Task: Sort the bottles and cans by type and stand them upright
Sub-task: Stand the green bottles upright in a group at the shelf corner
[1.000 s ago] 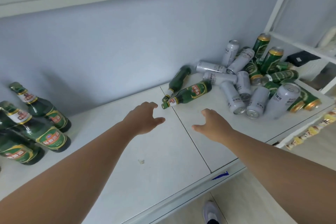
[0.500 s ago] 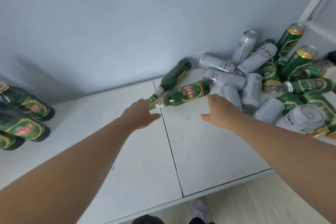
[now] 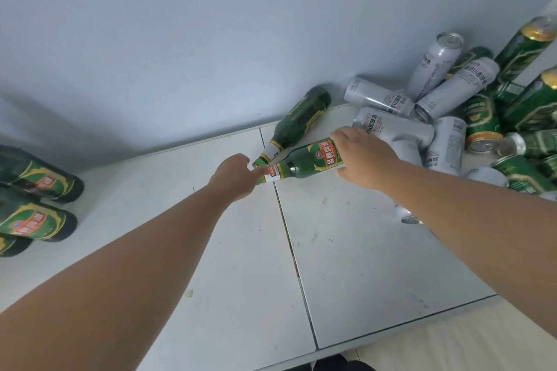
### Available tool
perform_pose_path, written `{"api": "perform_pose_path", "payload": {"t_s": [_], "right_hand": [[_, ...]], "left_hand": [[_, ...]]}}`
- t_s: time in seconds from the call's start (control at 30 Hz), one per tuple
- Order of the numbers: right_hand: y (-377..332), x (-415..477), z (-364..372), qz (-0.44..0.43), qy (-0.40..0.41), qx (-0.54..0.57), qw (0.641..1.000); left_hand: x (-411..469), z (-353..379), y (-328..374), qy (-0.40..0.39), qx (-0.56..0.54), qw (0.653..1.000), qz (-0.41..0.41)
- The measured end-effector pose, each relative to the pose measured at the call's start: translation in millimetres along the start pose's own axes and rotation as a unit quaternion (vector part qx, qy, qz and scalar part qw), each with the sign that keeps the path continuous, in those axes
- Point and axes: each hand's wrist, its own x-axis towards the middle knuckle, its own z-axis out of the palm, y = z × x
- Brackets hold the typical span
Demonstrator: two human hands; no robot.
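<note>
A green glass bottle (image 3: 307,160) with a red and green label lies on its side on the white table (image 3: 235,250). My right hand (image 3: 363,156) wraps around its body. My left hand (image 3: 238,175) pinches its neck at the cap end. A second green bottle (image 3: 297,122) lies behind it against the wall, its neck close to my left fingers. To the right, several silver cans (image 3: 388,129) and green cans (image 3: 482,117) lie in a jumbled heap. Three green bottles (image 3: 36,199) stand at the far left edge.
A grey wall (image 3: 211,39) runs along the back of the table. A dark seam (image 3: 289,244) splits the tabletop into two panels. The table's front edge (image 3: 407,325) runs below my right forearm, with pale floor beyond it.
Both hands reached forward to the lying bottle; my right hand closed around its body and my left fingers took its neck. The camera moved closer and to the right.
</note>
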Motion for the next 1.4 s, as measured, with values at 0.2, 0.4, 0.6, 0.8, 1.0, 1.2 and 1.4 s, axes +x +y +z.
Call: {"api": "perform_pose_path", "payload": {"t_s": [0.2,0.4,0.6,0.8,1.0,1.2,1.4], "right_hand": [[7.9,14.2,3.0,-0.008,-0.027,-0.04,0.999],[16.8,29.8,5.8,-0.035,-0.044,-0.085,0.995],[16.9,38.5,9.6,-0.066,-0.055,-0.108,0.99],[18.8,39.1,9.5,-0.067,-0.062,-0.108,0.99],[17.8,36.4,7.3,-0.064,-0.057,-0.104,0.991],[15.3,27.5,6.3,-0.053,-0.045,-0.113,0.991],[16.4,17.1,9.3,-0.041,-0.035,-0.108,0.993]], "left_hand": [[22.2,10.7,2.3,-0.018,-0.029,0.999,-0.016],[31.8,15.2,7.8,-0.03,-0.099,0.994,-0.024],[34.0,20.9,7.5,-0.021,-0.109,0.993,-0.03],[28.8,17.9,9.8,0.034,-0.115,0.993,-0.001],[24.6,1.7,18.2,0.079,-0.133,0.987,0.031],[20.8,-26.1,34.5,0.127,-0.112,0.982,0.083],[17.6,-58.1,53.5,0.189,-0.062,0.973,0.119]]}}
